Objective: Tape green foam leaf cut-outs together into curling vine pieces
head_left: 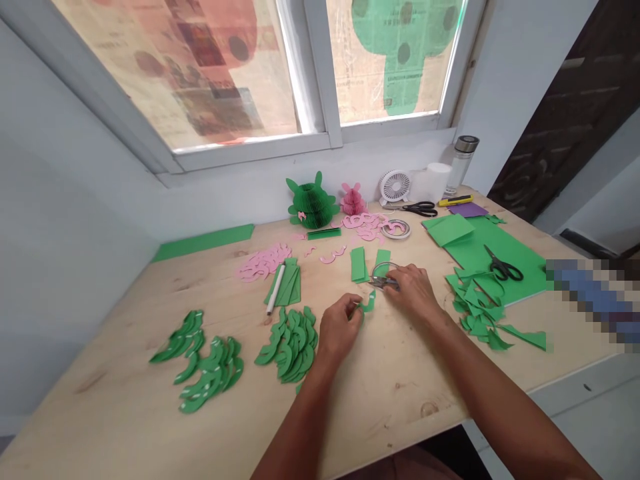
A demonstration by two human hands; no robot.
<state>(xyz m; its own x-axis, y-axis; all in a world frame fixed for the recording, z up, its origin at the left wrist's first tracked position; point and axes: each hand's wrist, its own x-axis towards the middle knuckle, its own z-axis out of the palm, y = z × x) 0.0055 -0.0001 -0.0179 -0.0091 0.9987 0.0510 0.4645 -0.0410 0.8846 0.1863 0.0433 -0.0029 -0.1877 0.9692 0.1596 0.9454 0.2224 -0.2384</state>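
Observation:
My left hand (343, 325) pinches a curved green paper piece (369, 304) just above the table, with a whitish patch near its upper end. My right hand (413, 288) has its fingers closed over a small grey-handled cutting tool (384, 283), whose metal tip points left; its exact kind is partly hidden by the fingers. Just behind that tool lies a tape roll (386, 266), over a green paper rectangle (383, 255). More green rectangles (359, 264) lie to its left. A heap of curved green pieces (290, 345) is left of my left hand.
Farther left are curved pieces with white patches (213, 373). A white pen-like stick (276, 288) rests on green strips. Green scraps (477, 307) and black scissors (503, 267) lie right. Behind stand green (314, 203) and pink (353, 201) paper figures, a fan (395, 186) and a bottle (460, 165).

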